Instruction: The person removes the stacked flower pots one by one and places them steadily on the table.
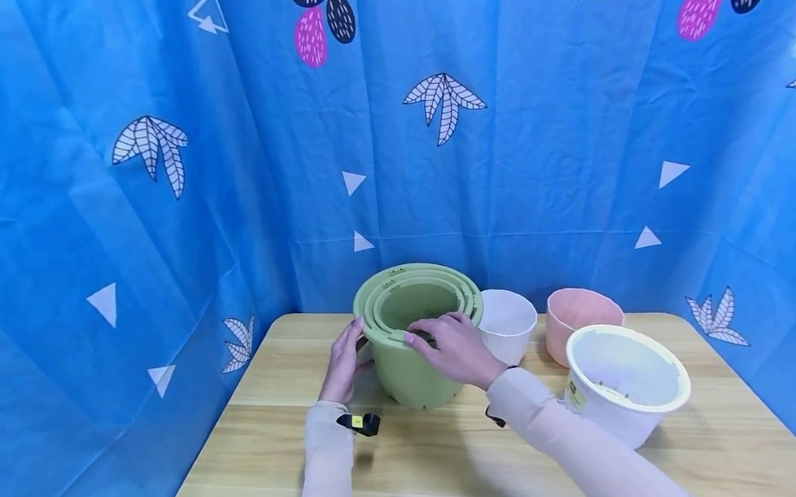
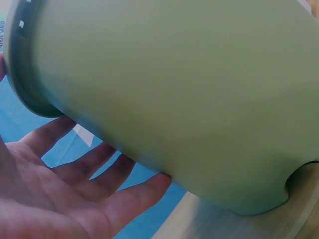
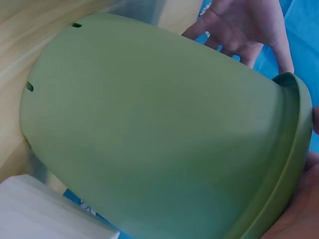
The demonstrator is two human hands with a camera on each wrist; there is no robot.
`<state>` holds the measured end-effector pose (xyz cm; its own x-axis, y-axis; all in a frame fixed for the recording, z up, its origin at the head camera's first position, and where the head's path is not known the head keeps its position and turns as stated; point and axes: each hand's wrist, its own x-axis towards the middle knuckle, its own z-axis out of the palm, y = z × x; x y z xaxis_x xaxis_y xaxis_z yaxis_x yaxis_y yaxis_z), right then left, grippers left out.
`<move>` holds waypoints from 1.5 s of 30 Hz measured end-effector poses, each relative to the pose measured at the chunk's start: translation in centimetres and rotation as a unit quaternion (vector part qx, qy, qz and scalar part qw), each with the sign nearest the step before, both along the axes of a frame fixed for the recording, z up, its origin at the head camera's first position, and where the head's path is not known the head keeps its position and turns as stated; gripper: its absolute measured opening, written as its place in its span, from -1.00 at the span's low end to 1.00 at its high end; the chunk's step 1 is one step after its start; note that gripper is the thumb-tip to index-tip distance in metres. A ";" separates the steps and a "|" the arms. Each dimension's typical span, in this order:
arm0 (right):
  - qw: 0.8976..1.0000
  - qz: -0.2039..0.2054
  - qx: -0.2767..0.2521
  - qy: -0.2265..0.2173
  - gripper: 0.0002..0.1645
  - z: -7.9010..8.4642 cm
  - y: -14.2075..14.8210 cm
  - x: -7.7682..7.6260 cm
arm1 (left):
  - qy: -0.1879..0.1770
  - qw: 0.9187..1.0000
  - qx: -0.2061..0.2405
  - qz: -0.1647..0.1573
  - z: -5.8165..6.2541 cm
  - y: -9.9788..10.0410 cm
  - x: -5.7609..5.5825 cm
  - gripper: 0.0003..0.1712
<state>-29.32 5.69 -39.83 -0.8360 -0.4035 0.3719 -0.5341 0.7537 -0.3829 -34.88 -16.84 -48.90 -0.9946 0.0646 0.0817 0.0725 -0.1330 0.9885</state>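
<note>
Several round green flowerpots (image 1: 418, 373) sit nested one inside another, upright on the wooden table. My left hand (image 1: 343, 361) is at the left side of the stack, fingers spread and fairly straight. In the left wrist view, its fingertips (image 2: 160, 183) touch the outer pot's wall below the rim. Reaching over the front of the stack, my right hand (image 1: 455, 348) pinches the rim of an inner green pot (image 1: 416, 298) between thumb and fingers. Part of that hand shows beside the outer rim in the right wrist view, the pinch itself hidden there.
Close behind the right hand stands a small white pot (image 1: 507, 326). Right of it is a pink pot (image 1: 581, 311), with a larger white pot (image 1: 626, 382) in front, beside my right forearm. A blue patterned curtain (image 1: 528, 190) surrounds the back and sides of the table (image 1: 262, 481).
</note>
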 end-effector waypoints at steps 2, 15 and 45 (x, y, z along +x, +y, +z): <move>1.000 -0.007 0.006 0.006 -0.55 0.0 -0.2 0.0 | 0.002 1.000 0.001 0.001 0.1 0.0 -0.1 -0.21; 0.998 -0.035 -0.044 -0.007 -0.46 0.1 -0.5 -0.1 | -0.005 1.000 0.001 0.004 0.1 -0.1 -0.2 -0.19; 0.952 -0.099 -0.286 0.040 -0.42 -0.7 -0.1 -1.7 | 0.007 1.000 -0.003 -0.008 -0.1 -0.2 0.1 -0.22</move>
